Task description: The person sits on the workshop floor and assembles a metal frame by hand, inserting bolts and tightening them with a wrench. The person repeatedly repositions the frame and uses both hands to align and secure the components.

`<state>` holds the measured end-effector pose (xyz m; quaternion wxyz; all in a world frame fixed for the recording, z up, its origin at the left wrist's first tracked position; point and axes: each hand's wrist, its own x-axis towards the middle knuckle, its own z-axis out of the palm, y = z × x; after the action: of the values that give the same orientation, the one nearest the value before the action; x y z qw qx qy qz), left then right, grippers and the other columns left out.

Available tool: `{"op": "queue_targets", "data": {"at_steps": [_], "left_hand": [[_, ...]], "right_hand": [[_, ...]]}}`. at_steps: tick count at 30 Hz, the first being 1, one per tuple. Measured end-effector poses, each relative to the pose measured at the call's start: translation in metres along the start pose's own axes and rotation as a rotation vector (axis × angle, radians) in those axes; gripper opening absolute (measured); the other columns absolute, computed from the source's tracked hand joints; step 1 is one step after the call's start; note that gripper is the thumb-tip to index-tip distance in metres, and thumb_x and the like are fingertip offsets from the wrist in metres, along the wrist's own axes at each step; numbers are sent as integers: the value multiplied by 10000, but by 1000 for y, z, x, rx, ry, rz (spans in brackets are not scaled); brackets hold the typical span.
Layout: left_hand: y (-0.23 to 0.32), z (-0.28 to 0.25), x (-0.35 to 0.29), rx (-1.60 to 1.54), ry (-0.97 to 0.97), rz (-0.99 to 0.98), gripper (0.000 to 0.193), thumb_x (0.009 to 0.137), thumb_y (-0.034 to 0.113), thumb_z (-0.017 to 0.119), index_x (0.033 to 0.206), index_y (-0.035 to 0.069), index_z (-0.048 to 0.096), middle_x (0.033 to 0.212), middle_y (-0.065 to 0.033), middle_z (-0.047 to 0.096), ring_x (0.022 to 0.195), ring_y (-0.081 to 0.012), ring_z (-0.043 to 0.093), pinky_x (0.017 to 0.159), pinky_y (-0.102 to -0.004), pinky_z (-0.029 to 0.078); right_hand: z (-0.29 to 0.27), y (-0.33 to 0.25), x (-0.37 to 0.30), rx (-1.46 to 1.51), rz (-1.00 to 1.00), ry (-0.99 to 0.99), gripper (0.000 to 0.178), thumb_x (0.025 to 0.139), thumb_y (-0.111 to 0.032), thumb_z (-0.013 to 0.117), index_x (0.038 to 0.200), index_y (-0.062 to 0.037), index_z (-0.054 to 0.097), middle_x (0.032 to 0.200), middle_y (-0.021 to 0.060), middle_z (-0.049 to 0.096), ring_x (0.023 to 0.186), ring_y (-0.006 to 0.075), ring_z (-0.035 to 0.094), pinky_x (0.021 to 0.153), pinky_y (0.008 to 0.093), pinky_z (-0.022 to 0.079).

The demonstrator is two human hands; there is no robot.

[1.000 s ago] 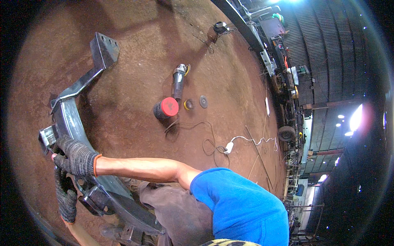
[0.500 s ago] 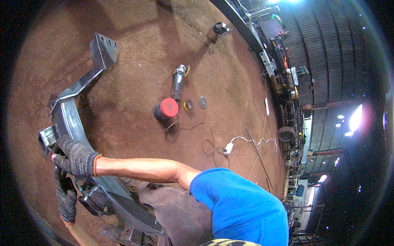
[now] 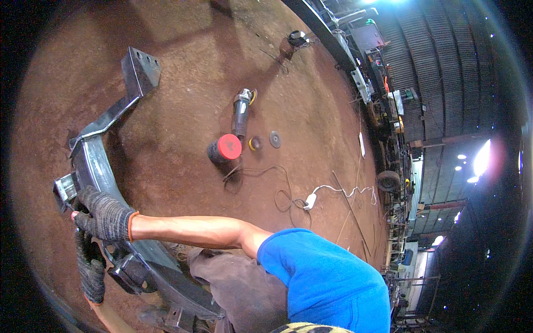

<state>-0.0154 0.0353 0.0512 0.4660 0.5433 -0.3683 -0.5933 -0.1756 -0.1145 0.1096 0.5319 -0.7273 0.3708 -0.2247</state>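
Observation:
A long dark steel beam (image 3: 94,158), bent in an arc with angled ends, lies along my left side; I take it for a vehicle bumper. My right hand (image 3: 105,213), in a grey knit glove with an orange cuff, rests over its outer edge, fingers curled, a pink fingertip showing. Just below, my left hand (image 3: 91,272), gloved the same way, reaches up with bent fingers that meet the right hand's. What they hold between them is hidden. Beside the hands are a short square tube (image 3: 66,187) and a dark bracket (image 3: 130,275) on the beam.
An angle grinder (image 3: 241,114) lies on the brown floor (image 3: 166,122), near a dark can with a red lid (image 3: 229,146), a yellow-rimmed disc (image 3: 255,143) and a grey disc (image 3: 275,139). Its cord runs to a white socket (image 3: 310,201). Thin rods (image 3: 351,216) lie beyond.
Both hands stay at the same place on the beam, almost unmoved. The whole view has shifted very slightly.

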Motion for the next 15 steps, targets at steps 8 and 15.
{"op": "queue_targets", "data": {"at_steps": [8,15], "left_hand": [[-15,-6,1,-55,-18,-32,991,774,534,728,1497,68,236,1496,-92,343,1375,-218,323,1115,-329,266],[-10,-14,6,132,-18,9,837,853,432,666,1483,56,265,1480,-102,371,1363,-227,348,1112,-340,278]], "right_hand": [[4,9,-2,36,-75,71,310,887,-275,586,993,15,562,923,261,588,871,427,582,781,471,472],[0,0,-9,2,-46,118,299,881,-257,595,1005,12,561,927,256,579,882,421,574,785,471,468]]}}
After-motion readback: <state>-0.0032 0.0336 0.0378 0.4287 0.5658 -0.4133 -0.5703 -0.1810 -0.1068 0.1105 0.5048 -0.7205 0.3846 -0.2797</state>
